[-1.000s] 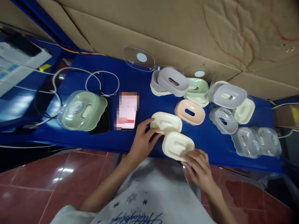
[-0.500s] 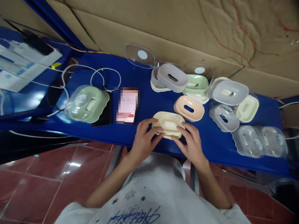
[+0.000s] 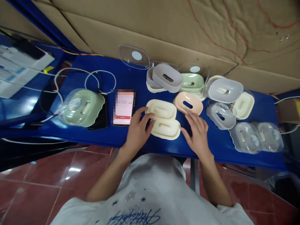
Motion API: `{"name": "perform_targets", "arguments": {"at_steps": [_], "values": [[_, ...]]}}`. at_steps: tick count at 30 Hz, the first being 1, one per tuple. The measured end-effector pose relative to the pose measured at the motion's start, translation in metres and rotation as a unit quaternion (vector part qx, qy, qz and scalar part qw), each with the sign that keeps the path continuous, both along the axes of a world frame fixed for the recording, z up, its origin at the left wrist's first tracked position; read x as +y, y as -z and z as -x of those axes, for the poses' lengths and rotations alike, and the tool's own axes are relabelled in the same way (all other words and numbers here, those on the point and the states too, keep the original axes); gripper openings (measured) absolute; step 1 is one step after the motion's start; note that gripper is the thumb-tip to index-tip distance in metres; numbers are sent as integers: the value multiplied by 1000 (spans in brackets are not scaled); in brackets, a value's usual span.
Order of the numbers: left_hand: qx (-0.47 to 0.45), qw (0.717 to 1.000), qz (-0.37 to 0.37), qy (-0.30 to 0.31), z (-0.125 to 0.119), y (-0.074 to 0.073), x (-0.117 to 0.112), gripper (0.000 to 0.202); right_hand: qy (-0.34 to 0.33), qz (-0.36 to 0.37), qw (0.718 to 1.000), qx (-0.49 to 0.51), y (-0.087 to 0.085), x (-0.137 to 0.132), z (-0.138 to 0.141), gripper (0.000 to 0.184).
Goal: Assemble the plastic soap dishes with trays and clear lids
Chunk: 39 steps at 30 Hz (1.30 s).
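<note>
Fingers: those of the left hand (image 3: 137,132) are loosely bent, their tips resting where the two cream trays meet on their left side, closed around nothing. Those of the right hand (image 3: 197,134) lie spread and flat on the blue table (image 3: 217,142), holding nothing.
Where: the near cream tray (image 3: 166,128) sits at the table's front edge between the hands. The far cream tray (image 3: 161,108) touches it behind and partly overlaps it.
Right thumb: just beside the near tray's right rim; contact cannot be told.
Handling: thin moulded plastic, so probably light, stiff and smooth. It is likely to slide on the glossy table at a push, and unlikely to break.
Grip: the long rims, thumb on one side and fingers opposite, or the raised ridge on top.
Nearby: a peach tray (image 3: 188,103) just behind the right hand, and a phone (image 3: 123,107) to the left.
</note>
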<state>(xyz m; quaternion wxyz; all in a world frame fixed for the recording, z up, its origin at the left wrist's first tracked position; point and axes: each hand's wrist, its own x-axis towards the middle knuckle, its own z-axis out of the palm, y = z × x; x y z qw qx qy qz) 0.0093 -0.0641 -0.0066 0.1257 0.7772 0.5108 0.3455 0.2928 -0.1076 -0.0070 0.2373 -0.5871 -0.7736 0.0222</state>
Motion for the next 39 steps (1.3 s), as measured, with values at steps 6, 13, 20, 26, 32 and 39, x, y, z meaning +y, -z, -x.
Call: {"name": "perform_targets", "arguments": {"at_steps": [6,13,20,26,32,39], "values": [[52,993,16,104,4,-5,-31,20,93,-30,995,-33,2,-5,-8,40],[39,990,12,137,8,5,-50,31,-15,-14,997,69,-13,-49,15,41],[-8,988,44,146,6,13,-39,75,-123,29,991,34,-11,-48,41,41],[37,978,49,201,15,5,-34,66,-160,66,985,-24,-10,-41,39,39],[92,974,-29,207,21,2,-24,45,-221,73,972,-28,-19,-33,35,51],[98,976,-23,193,16,7,-33,49,-219,27,975,-20,-19,-38,32,51]]}}
